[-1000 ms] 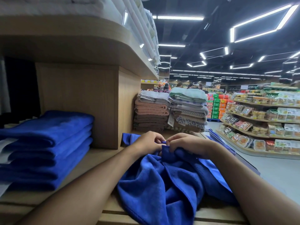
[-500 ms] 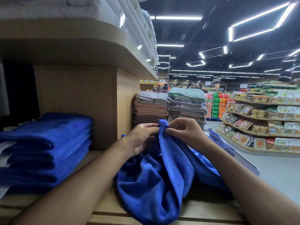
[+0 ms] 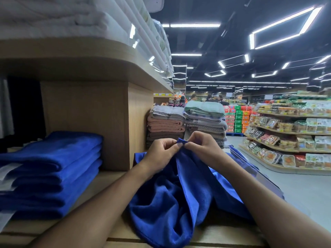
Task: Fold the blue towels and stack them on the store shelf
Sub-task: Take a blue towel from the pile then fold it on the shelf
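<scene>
A loose, crumpled blue towel (image 3: 172,203) hangs from my two hands down onto the wooden shelf (image 3: 100,187). My left hand (image 3: 161,153) and my right hand (image 3: 202,145) pinch the same top corner of it, fingertips almost touching, lifted above the shelf. More blue cloth (image 3: 227,190) lies under and to the right of the held towel. A stack of folded blue towels (image 3: 50,172) sits on the shelf at the left, apart from my hands.
A wooden divider block (image 3: 100,122) stands behind the stack, under an upper shelf (image 3: 86,56) loaded with white towels. Piles of pink, grey and green towels (image 3: 186,122) rise behind my hands. A clear plastic bag (image 3: 250,169) lies at right. Food shelves (image 3: 290,133) line the aisle.
Both hands rose from the heap on the shelf, drawing one corner of the blue towel up. The cloth now hangs stretched below the pinch instead of lying bunched.
</scene>
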The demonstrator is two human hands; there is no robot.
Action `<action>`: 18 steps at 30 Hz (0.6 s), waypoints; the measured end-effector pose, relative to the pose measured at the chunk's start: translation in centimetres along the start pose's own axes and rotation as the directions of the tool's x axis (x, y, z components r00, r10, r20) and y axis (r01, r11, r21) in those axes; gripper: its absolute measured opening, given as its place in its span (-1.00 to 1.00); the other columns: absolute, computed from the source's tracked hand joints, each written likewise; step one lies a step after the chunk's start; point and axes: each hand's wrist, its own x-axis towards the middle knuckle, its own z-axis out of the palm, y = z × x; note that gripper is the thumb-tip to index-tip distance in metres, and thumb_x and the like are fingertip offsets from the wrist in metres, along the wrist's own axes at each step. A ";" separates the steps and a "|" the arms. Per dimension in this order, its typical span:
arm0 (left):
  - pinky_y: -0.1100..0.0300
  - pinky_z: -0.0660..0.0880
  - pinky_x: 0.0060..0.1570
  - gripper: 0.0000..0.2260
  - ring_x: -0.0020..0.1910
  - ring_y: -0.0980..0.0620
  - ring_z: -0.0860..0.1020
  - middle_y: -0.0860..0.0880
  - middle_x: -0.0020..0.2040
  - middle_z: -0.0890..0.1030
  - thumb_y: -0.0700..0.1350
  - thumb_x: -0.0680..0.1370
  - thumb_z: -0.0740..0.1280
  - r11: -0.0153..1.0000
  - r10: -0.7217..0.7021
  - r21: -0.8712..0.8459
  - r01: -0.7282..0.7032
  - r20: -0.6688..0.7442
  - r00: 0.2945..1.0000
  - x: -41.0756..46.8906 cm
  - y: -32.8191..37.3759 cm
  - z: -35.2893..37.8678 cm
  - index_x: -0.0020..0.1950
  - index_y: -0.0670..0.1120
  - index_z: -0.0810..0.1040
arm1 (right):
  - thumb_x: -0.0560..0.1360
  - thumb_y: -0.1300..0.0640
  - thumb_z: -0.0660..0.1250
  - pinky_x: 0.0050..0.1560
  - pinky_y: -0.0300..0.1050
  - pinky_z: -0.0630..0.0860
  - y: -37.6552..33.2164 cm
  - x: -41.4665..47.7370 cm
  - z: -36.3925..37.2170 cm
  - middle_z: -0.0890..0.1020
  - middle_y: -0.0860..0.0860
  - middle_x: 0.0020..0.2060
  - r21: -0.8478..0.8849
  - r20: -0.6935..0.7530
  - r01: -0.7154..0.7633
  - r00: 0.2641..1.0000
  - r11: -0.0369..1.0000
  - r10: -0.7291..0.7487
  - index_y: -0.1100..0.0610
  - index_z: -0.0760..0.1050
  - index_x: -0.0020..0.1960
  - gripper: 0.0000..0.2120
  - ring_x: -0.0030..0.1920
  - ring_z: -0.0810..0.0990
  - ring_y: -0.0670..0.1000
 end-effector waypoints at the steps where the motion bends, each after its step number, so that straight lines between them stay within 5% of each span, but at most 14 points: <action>1: 0.15 0.49 -0.05 -0.82 -0.12 0.05 0.55 -0.11 -0.10 0.67 -0.17 0.62 0.36 1.000 0.008 -0.002 -0.008 -0.010 1.000 -0.4 0.7 0.0 0.05 -0.28 0.66 | 0.40 0.22 0.41 -0.20 -0.09 0.41 -0.4 -0.2 -0.1 0.56 -0.06 -0.38 0.019 0.028 0.021 0.999 1.000 -0.022 0.11 0.50 -0.28 -0.88 -0.32 0.47 -0.10; 4: 0.17 0.52 -0.10 -0.81 -0.14 0.03 0.57 -0.22 -0.09 0.67 -0.18 0.63 0.34 0.999 0.044 -0.011 -0.044 -0.047 0.998 -1.5 3.3 0.0 0.09 -0.30 0.63 | 0.41 0.38 0.36 -0.18 -0.07 0.40 -2.4 -1.1 -0.7 0.54 0.03 -0.31 0.098 0.081 0.100 0.991 0.990 -0.108 0.24 0.48 -0.22 -0.91 -0.26 0.46 -0.05; 8: 0.21 0.56 -0.17 -0.80 -0.14 -0.05 0.60 -0.34 -0.01 0.66 -0.20 0.66 0.29 0.994 0.112 -0.001 -0.113 -0.040 0.993 -2.2 7.6 0.0 0.13 -0.32 0.59 | 0.37 0.31 0.33 -0.25 -0.17 0.36 -5.9 -1.6 -2.5 0.52 -0.02 -0.32 0.123 0.067 0.210 0.973 0.970 -0.219 0.13 0.47 -0.24 -0.89 -0.27 0.45 -0.09; 14: 0.24 0.55 -0.16 -0.89 -0.19 0.06 0.60 -0.16 -0.09 0.67 -0.17 0.65 0.30 0.963 0.249 0.105 -0.247 -0.008 0.968 -2.4 16.0 -0.1 0.04 -0.14 0.62 | 0.41 0.31 0.33 -0.23 -0.29 0.50 -12.0 -1.7 -7.2 0.63 -0.09 -0.33 0.070 0.093 0.206 0.973 0.976 -0.212 0.13 0.60 -0.23 -0.87 -0.27 0.58 -0.17; 18: 0.30 0.54 -0.27 -0.88 -0.31 0.16 0.59 -0.08 -0.13 0.65 -0.12 0.66 0.30 0.962 0.254 0.104 -0.253 0.004 0.967 -2.3 21.5 0.0 0.00 -0.08 0.61 | 0.49 0.35 0.33 -0.04 -0.12 0.58 -15.9 -2.1 -10.1 0.74 0.12 -0.10 -0.050 0.127 0.186 0.976 0.981 -0.179 0.28 0.68 0.01 -0.83 -0.12 0.63 -0.08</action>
